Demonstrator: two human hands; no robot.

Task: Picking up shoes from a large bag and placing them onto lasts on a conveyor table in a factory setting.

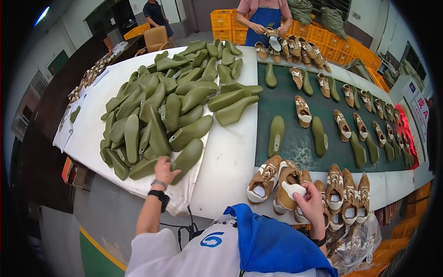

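At the near edge of a heap of green shoe lasts [159,111], my left hand [166,173] rests with thumb and fingers apart. It touches one last [144,169] and lies close beside another last [188,159]; its fingertips are partly hidden. In my right hand [310,203] is the heel of a tan and white sneaker [288,182], pinched between thumb and fingers at the table's front edge. Another sneaker [264,180] stands just left of it. More tan sneakers [349,194] are lined up to the right of my right hand.
A dark green conveyor belt [288,150] carries lasts and sneakers in rows toward a red-lit machine opening [407,134]. Across the table a person in a blue apron [263,23] handles a sneaker. Orange crates [339,46] stand behind; a plastic bag of sneakers [355,244] is below right.
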